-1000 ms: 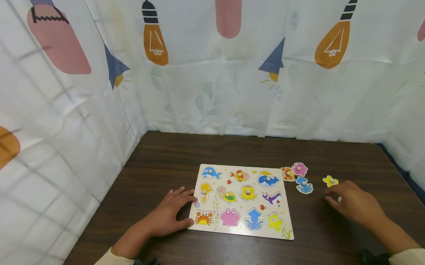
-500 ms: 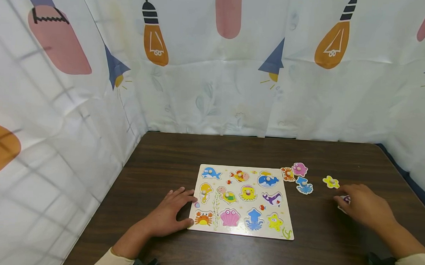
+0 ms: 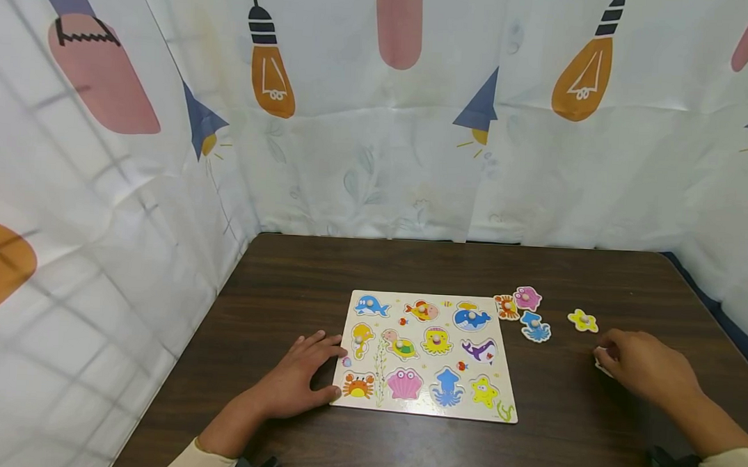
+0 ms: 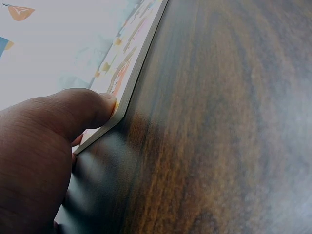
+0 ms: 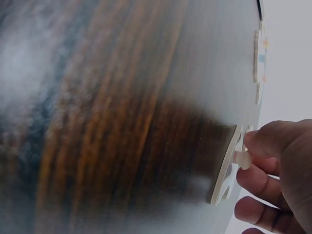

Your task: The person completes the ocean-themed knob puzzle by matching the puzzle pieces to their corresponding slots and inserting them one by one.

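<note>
While the left hand (image 3: 299,376) is lying flat, fingers straight, against the puzzle board (image 3: 426,403), the right hand (image 3: 644,367) is pinching a piece (image 5: 226,168) by its knob on the table (image 3: 410,263); four pieces, apparently, are lying loose beside the board; most slots look filled.

The right hand (image 3: 647,367) covers most of a small puzzle piece (image 3: 602,362), so its picture cannot be told. The left wrist view cuts off the left hand (image 4: 44,151) and most of the puzzle board (image 4: 139,58). The right wrist view is blurry.
</note>
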Available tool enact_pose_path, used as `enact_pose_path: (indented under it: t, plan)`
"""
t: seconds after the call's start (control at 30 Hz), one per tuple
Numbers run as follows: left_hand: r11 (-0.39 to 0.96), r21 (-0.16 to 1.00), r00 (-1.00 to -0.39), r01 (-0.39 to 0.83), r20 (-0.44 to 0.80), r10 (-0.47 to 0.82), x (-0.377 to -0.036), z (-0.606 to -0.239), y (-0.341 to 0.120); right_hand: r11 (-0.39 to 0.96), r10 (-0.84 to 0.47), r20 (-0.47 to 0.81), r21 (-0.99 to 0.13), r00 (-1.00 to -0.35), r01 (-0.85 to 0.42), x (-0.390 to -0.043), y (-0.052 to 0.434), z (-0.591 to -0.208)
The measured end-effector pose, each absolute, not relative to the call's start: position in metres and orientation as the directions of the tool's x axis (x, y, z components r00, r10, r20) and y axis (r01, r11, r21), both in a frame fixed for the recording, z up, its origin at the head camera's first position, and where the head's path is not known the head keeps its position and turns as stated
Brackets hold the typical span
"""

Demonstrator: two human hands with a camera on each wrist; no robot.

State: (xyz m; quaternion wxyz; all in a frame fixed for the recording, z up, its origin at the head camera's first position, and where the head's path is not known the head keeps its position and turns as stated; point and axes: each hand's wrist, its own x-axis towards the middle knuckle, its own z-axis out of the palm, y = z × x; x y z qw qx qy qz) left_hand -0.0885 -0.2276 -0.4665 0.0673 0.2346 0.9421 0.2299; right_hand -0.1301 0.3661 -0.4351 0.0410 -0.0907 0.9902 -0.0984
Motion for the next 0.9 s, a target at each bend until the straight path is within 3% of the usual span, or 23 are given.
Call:
enact_pose_path:
  t: [0.47, 0.9]
  plan:
    - [0.787, 0.465, -0.881, 0.404, -0.032, 0.471, -0.088, -0.464, -0.227, 0.969, -0.165, -0.161, -0.21, -0.973, -0.13, -0.127, 0.369, -0.432]
    - [0.791, 0.464, -0.882, 0.4, -0.039, 0.469, -0.088, -0.463, -0.227, 0.944, -0.281, -0.071, -0.202, -0.957, -0.262, -0.124, 0.351, -0.437]
